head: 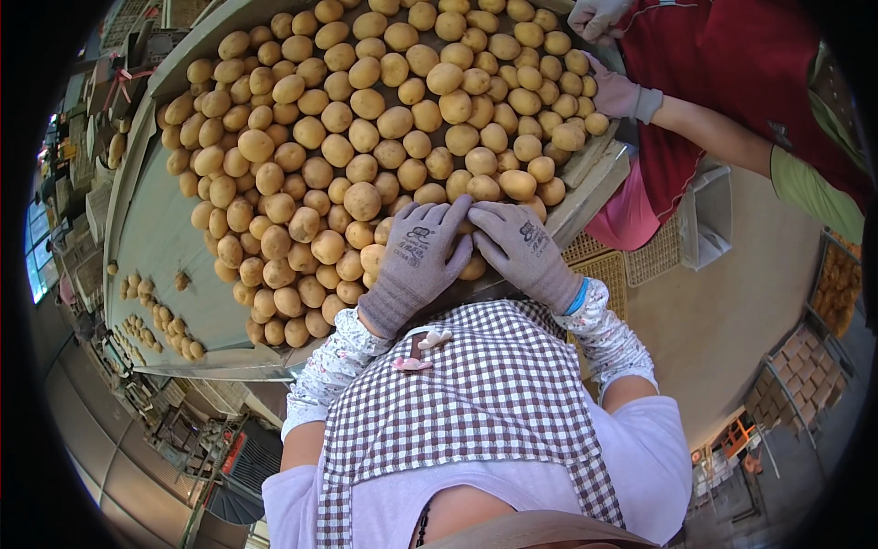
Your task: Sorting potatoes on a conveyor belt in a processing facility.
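Many round, yellow-brown potatoes (362,200) lie close together on a sorting table (164,226) in front of me. My left hand (420,261), in a grey knit glove bearing print, lies palm down over potatoes at the near edge, thumb apart from its index finger. Just to its right is my right hand (527,252), in a matching glove, fingers bent down at the heap's near edge. The fingertips of both hands almost meet. Between the thumbs, low down, shows one potato (473,267). Both palms are hidden, so anything under them cannot be made out.
At the right, a co-worker's gloved hand (617,92) touches the heap's edge; their other gloved hand (595,19) is above it. Yellow plastic crates (603,281) stand beneath the table's right edge. A grey bin (710,216) is beyond. Smaller potatoes (171,329) lie further left.
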`<state>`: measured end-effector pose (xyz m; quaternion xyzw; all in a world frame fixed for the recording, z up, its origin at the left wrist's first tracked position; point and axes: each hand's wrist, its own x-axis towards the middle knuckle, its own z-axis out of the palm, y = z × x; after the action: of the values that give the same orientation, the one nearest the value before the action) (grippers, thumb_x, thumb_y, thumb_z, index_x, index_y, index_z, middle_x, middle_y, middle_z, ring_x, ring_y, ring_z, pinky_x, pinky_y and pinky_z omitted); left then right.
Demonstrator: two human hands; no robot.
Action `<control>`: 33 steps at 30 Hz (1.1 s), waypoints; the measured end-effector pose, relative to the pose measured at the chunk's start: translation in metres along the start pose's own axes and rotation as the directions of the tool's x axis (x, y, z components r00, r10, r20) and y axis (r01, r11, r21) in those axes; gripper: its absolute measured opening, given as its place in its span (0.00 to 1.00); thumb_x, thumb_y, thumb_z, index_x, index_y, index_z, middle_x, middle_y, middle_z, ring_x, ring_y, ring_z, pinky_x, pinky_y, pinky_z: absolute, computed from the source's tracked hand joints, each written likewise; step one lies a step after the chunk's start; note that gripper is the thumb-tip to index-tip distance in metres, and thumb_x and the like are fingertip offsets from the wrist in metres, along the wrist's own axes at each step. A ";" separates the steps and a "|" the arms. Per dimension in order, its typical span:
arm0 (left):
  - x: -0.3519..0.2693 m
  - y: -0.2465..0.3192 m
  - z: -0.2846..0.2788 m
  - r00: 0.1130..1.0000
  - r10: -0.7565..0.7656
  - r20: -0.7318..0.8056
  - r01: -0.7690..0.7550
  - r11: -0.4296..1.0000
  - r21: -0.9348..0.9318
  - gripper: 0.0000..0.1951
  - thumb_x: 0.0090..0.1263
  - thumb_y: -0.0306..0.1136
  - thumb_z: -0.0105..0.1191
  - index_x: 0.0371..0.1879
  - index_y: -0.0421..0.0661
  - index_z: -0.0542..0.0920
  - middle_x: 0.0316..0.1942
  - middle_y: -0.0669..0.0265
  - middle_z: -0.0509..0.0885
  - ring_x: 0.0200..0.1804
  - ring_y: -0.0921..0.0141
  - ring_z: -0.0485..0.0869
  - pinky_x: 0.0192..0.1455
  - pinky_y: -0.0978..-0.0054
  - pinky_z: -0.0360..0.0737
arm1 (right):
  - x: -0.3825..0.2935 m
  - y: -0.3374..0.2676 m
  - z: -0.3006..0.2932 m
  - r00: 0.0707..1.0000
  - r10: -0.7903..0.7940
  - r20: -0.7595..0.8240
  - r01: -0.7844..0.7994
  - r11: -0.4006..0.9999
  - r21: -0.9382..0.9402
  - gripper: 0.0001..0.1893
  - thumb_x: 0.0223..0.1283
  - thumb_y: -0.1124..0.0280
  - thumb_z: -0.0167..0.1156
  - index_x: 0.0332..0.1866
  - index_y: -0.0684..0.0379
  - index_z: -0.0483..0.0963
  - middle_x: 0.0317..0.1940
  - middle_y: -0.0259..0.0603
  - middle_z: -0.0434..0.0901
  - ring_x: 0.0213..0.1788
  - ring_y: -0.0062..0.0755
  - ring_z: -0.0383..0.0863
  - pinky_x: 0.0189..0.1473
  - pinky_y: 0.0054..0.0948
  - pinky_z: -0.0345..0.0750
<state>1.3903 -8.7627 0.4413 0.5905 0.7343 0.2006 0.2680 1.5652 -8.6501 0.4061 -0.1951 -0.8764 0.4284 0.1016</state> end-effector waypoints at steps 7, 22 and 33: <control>0.005 -0.002 -0.002 1.000 -0.001 0.016 0.000 0.999 0.037 0.27 0.72 0.37 0.60 0.69 0.39 0.76 0.52 0.56 0.86 0.55 0.57 0.85 0.64 0.56 0.76 | 0.016 0.008 -0.016 1.000 -0.006 -0.015 0.005 0.998 -0.063 0.16 0.70 0.69 0.64 0.61 0.54 0.78 0.57 0.39 0.81 0.60 0.42 0.79 0.63 0.41 0.72; -0.001 -0.004 -0.001 0.998 0.054 0.041 -0.053 0.998 -0.021 0.29 0.64 0.41 0.68 0.65 0.47 0.79 0.59 0.58 0.83 0.62 0.57 0.80 0.69 0.57 0.72 | 0.039 0.036 -0.041 0.990 0.091 -0.108 -0.125 0.923 -0.365 0.21 0.69 0.62 0.65 0.65 0.53 0.77 0.59 0.44 0.79 0.60 0.47 0.79 0.63 0.44 0.72; 0.003 0.003 -0.001 0.980 0.030 0.198 -0.043 0.997 0.061 0.26 0.67 0.48 0.64 0.61 0.49 0.80 0.43 0.62 0.80 0.47 0.60 0.79 0.57 0.59 0.74 | 0.056 0.059 -0.025 0.932 0.322 -0.164 -0.352 0.911 -0.215 0.30 0.57 0.52 0.73 0.63 0.49 0.76 0.56 0.46 0.76 0.61 0.52 0.75 0.65 0.50 0.68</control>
<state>1.3920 -8.7595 0.4434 0.6290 0.6995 0.1221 0.3164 1.5381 -8.5759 0.3756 -0.3809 -0.8668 0.3169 0.0565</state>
